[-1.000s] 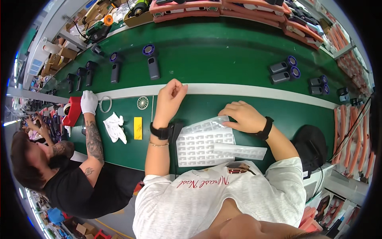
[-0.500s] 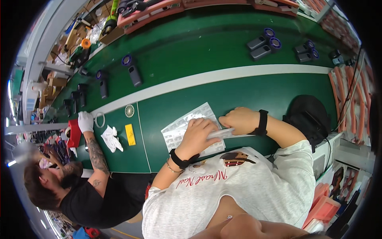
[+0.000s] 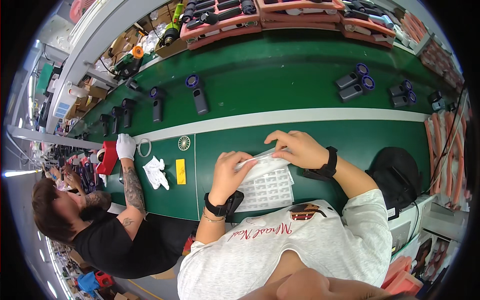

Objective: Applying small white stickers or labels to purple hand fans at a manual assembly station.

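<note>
On the green bench in front of me lies a white sheet of small printed labels [image 3: 265, 187], in rows. Its far edge is curled up into a whitish, partly see-through strip. My left hand [image 3: 231, 171] pinches the left end of that curled edge between thumb and fingers. Across from it, my right hand [image 3: 300, 150] grips the right end, with its index finger bent and raised. Whether the curled part is the sheet itself or a separate film on it, I cannot tell. Both wrists wear black bands.
Grey handheld devices with purple rings [image 3: 197, 95] stand along the far green strip. To my left are a yellow block [image 3: 180, 171], a white glove [image 3: 156, 172] and a co-worker's gloved hand [image 3: 126, 146] by a red holder [image 3: 107, 158]. A black bag [image 3: 395, 172] lies at right.
My hands have moved apart, the left one going leftward. The curled edge is stretched between them, and more of the printed rows shows below. The whole view has tilted slightly.
</note>
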Tool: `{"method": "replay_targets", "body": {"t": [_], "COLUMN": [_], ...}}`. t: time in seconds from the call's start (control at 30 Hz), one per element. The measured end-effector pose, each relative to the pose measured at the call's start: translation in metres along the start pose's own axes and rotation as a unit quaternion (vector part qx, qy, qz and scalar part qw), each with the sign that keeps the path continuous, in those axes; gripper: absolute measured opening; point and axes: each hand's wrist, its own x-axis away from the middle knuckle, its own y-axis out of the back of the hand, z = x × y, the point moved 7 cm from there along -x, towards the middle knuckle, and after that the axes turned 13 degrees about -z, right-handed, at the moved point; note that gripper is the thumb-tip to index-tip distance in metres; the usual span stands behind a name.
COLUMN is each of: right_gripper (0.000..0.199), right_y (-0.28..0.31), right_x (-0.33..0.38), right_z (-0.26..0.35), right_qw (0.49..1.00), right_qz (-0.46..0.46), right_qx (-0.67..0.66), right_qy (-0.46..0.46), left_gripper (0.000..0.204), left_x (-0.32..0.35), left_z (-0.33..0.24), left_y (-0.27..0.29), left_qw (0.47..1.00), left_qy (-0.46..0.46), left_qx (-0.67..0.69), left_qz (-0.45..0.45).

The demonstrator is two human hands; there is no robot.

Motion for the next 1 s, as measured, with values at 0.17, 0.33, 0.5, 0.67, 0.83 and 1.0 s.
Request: {"method": "replay_targets", "body": {"t": [0.17, 0.33, 0.5, 0.67, 0.83, 1.0], "right_gripper": [0.015, 0.02, 0.023, 0.03, 0.038, 0.044], "right_y": [0.007, 0.022, 0.027, 0.004, -0.002, 0.034], "right_x": [-0.009, -0.009, -0.014, -0.026, -0.031, -0.031], "right_z": [0.004, 0.012, 0.015, 0.019, 0.015, 0.028], "right_qw": [0.995, 0.972, 0.967, 0.974, 0.985, 0.975], "right_qz": [-0.062, -0.166, -0.192, -0.151, -0.099, -0.169], "right_qx": [0.005, 0.042, 0.058, 0.018, -0.032, -0.09], "right_qy": [0.08, 0.16, 0.155, 0.167, 0.137, 0.115], "left_gripper": [0.014, 0.014, 0.014, 0.014, 0.012, 0.023], "left_x": [-0.006, -0.012, -0.014, -0.018, -0.016, -0.016], "left_z": [0.016, 0.026, 0.026, 0.015, 0.021, 0.04], "left_y": [0.0, -0.009, -0.01, -0.01, -0.011, -0.029], "left_qw": [0.998, 0.996, 0.999, 1.0, 0.999, 0.989], "left_qy": [0.052, 0.065, 0.035, -0.008, 0.03, 0.081], "left_qx": [0.016, 0.049, -0.037, -0.009, 0.006, 0.042], "left_qz": [-0.007, -0.026, -0.007, 0.011, 0.034, 0.115]}}
